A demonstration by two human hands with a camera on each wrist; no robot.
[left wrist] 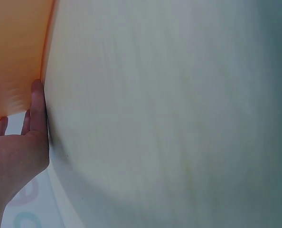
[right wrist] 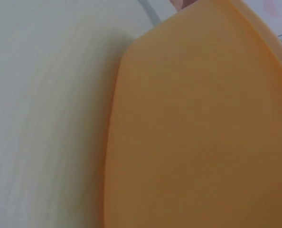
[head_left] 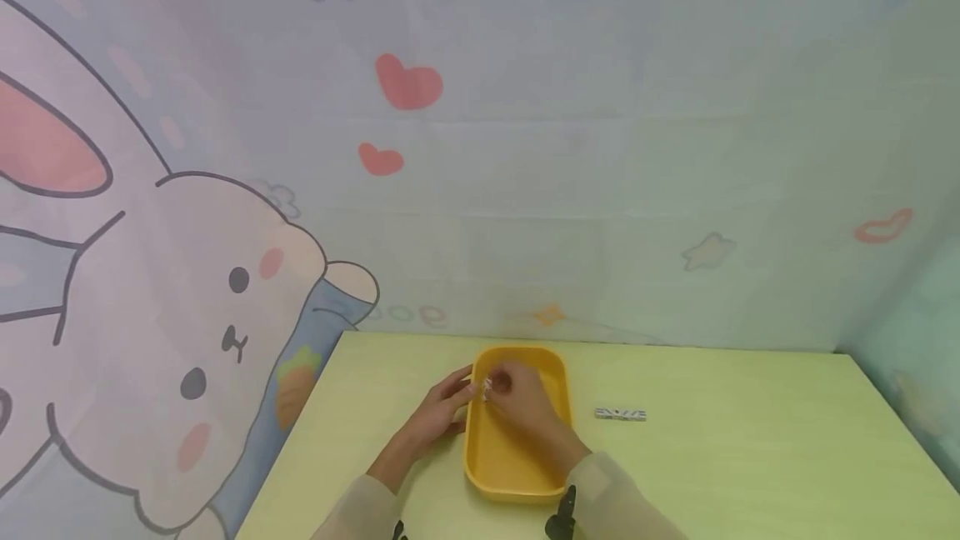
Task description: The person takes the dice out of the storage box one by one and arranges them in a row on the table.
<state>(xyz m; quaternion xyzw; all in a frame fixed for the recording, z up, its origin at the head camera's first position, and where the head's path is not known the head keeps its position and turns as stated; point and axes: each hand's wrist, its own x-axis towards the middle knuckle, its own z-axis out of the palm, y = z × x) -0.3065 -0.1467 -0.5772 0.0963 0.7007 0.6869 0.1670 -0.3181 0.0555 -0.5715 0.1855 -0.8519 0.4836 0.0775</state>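
Note:
A deep yellow tray stands on the table, its orange-looking outer wall filling much of the right wrist view. My left hand is at the tray's left side, its fairly straight fingers touching the outer wall and the thumb near the rim. Inside the tray, toward the far left, my right hand pinches a small white piece with dark markings. The right fingertips partly hide that piece, so its full shape cannot be told. In the right wrist view the right hand does not show.
On the pale yellow-green table, a short white strip with dark markings lies to the right of the tray. A cloth backdrop with a printed rabbit and hearts hangs behind the table's far edge.

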